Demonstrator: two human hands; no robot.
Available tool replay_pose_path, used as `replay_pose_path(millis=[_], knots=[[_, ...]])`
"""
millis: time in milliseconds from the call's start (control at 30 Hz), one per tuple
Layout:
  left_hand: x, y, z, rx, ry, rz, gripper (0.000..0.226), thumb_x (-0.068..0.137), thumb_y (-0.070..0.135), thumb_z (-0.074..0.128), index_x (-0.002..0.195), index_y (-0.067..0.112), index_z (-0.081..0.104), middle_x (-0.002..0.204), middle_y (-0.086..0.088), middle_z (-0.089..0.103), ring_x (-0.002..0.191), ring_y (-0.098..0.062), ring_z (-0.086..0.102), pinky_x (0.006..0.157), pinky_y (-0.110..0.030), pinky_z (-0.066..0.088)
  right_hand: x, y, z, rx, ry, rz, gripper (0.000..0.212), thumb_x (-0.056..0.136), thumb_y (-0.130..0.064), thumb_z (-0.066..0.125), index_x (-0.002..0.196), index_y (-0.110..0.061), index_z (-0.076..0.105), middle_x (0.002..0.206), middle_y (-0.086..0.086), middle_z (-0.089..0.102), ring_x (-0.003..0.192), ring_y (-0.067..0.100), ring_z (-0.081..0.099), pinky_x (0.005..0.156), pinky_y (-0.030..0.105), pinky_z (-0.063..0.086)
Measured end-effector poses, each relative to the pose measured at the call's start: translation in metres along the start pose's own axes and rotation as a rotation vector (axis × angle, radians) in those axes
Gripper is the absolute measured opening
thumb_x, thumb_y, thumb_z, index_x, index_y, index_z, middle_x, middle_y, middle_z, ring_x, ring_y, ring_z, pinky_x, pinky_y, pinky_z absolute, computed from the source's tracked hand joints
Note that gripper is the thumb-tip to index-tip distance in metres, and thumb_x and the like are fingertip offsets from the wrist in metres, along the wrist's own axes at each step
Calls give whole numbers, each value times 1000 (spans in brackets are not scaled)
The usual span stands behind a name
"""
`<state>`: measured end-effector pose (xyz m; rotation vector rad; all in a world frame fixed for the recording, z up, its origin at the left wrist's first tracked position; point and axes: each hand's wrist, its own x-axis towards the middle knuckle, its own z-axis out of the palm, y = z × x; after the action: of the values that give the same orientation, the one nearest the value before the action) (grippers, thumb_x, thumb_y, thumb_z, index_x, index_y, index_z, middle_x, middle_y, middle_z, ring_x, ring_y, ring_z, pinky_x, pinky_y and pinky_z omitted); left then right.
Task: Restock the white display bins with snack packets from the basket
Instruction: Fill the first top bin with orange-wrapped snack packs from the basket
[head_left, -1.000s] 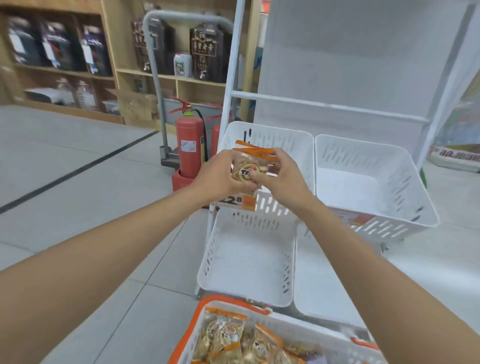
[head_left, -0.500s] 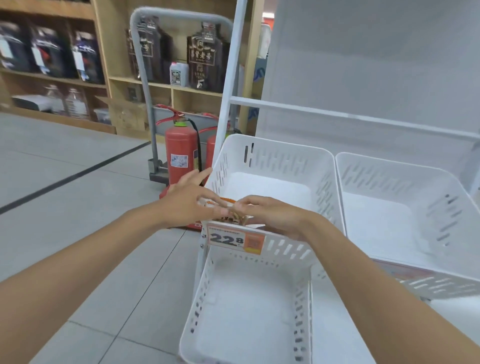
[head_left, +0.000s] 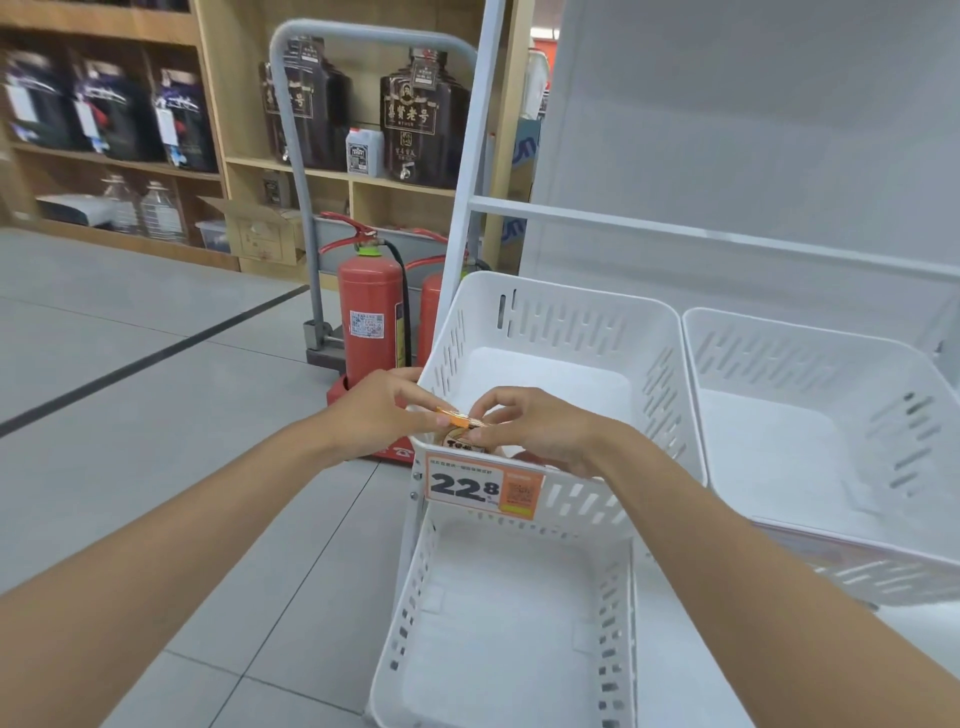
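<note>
An orange and gold snack packet (head_left: 460, 434) stands just inside the front left corner of the upper left white bin (head_left: 561, 325), behind its price tag (head_left: 480, 486) reading 22.8. My left hand (head_left: 376, 410) pinches the packet's top edge from the left. My right hand (head_left: 530, 426) pinches it from the right, its wrist over the bin's front rim. A second white bin (head_left: 810, 353) sits to the right and a lower one (head_left: 509, 623) below, both showing bare bottoms. The basket is out of view.
Two red fire extinguishers (head_left: 371, 317) stand on the floor left of the white rack post (head_left: 467, 171), with a grey trolley handle (head_left: 296, 171) behind. Wooden shelves (head_left: 218, 104) with dark jars line the back wall. Grey tiled floor (head_left: 156, 389) spreads to the left.
Both hands carried the packet from chest height down into the upper left bin's front corner. The view moved closer to the rack, and the basket dropped out of sight.
</note>
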<state>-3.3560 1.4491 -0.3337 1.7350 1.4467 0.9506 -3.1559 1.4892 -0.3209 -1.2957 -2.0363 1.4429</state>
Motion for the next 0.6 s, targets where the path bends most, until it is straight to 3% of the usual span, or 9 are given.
replay_pose_path(millis=[133,233,300,367,467,600], knots=[[5,1,4,-40,41,-53,13,86,25,73,96,23,80,114,8,64,113,-16,54,96,-38,50,4,-3,3,-28,90,-26,16,84,-12,74,95,-15,62,105,8,70,88,20,65,83,39,55],[8,1,4,-47,30,-75,22,86,40,69,87,22,81,120,5,67,119,-17,55,105,-47,46,-1,-4,2,-36,-7,38,33,84,-40,72,105,-18,61,113,0,66,104,18,60,83,33,52],[8,1,1,-22,11,-96,15,87,33,71,87,23,81,119,5,67,117,-16,57,103,-46,48,-3,-2,0,-40,-20,84,48,89,-57,57,123,-24,56,127,-5,55,118,16,50,88,30,45],[8,0,-3,38,-39,-104,10,83,24,76,93,24,80,120,6,65,116,-17,55,99,-41,51,-2,3,-3,-67,17,90,50,95,-57,46,134,-26,51,132,-10,47,121,14,44,94,31,41],[7,2,0,142,-53,-74,21,80,21,80,99,28,75,125,9,56,119,-16,50,95,-35,51,0,9,-3,-244,-41,126,43,92,-58,50,128,-34,56,134,-8,53,122,16,46,108,36,35],[8,1,7,102,-47,-71,10,82,26,77,92,24,78,129,9,52,124,-15,48,103,-45,47,1,12,-1,-255,-97,144,45,87,-62,56,126,-40,54,134,-6,54,123,15,47,99,31,34]])
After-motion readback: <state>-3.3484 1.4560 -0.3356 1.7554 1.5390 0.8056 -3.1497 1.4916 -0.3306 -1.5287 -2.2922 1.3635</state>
